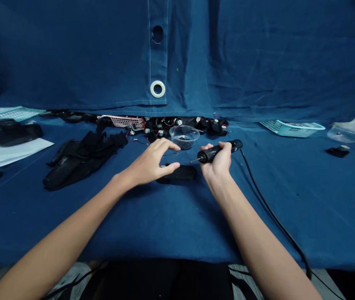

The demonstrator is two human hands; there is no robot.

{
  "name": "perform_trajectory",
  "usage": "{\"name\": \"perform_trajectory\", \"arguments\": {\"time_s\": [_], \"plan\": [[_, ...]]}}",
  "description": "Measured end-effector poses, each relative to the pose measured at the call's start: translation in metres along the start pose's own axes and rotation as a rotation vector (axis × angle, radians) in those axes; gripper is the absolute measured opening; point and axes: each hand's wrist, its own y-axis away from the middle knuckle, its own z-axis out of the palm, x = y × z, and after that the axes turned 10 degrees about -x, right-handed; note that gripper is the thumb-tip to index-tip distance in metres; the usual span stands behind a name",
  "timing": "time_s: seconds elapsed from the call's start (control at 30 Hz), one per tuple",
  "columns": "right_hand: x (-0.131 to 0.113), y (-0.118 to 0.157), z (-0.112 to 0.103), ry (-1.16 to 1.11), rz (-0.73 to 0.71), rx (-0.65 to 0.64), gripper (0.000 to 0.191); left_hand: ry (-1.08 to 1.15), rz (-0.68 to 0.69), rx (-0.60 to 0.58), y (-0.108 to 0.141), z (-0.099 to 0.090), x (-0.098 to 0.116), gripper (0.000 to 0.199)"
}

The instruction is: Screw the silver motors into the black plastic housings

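Observation:
My right hand is wrapped round a black corded electric screwdriver, whose thin metal bit points left. Its cable trails down the right side of the table. My left hand hovers with thumb and fingers apart, holding nothing. Just beyond its thumb lies a flat, dark, oblong case-like part on the blue cloth, partly covered by that hand. Behind both hands stands a clear round plastic tub with small dark bits in it, too small to name.
Black fabric-like items lie to the left, near a white sheet. Small wired parts and a pink basket line the back under a hanging blue curtain. A turquoise basket stands at back right.

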Motion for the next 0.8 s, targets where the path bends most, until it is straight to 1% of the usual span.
{"name": "perform_trajectory", "arguments": {"time_s": [0.07, 0.1, 0.13, 0.17, 0.23, 0.33, 0.43, 0.53, 0.63, 0.8], "plan": [[0.001, -0.002, -0.001, 0.025, -0.025, -0.008, 0.008, 0.026, -0.091, -0.224, 0.010, -0.002, -0.014, 0.061], [0.001, -0.003, -0.002, 0.037, -0.033, -0.017, 0.008, 0.017, -0.124, -0.300, 0.014, -0.001, -0.020, 0.072], [0.002, -0.004, -0.002, 0.048, -0.043, -0.026, 0.008, 0.004, -0.149, -0.355, 0.018, 0.001, -0.025, 0.078], [0.002, -0.004, -0.003, 0.059, -0.053, -0.036, 0.008, -0.008, -0.167, -0.383, 0.021, 0.003, -0.029, 0.081], [0.003, -0.005, -0.004, 0.081, -0.080, -0.050, 0.007, -0.019, -0.184, -0.391, 0.023, 0.008, -0.034, 0.078], [0.004, -0.005, -0.004, 0.104, -0.102, -0.062, 0.007, -0.002, -0.173, -0.386, 0.020, 0.012, -0.037, 0.068], [0.005, -0.005, -0.004, 0.116, -0.096, -0.067, 0.008, 0.052, -0.160, -0.382, 0.017, 0.016, -0.038, 0.061], [0.007, -0.003, -0.004, 0.142, -0.107, -0.078, 0.009, 0.124, -0.165, -0.352, 0.015, 0.022, -0.036, 0.059], [0.009, -0.002, -0.004, 0.190, -0.159, -0.142, 0.009, 0.175, -0.133, -0.320, 0.014, 0.030, -0.029, 0.058], [0.011, 0.001, -0.003, 0.305, -0.335, -0.308, 0.010, 0.229, -0.072, -0.312, 0.013, 0.041, -0.019, 0.058]]}}
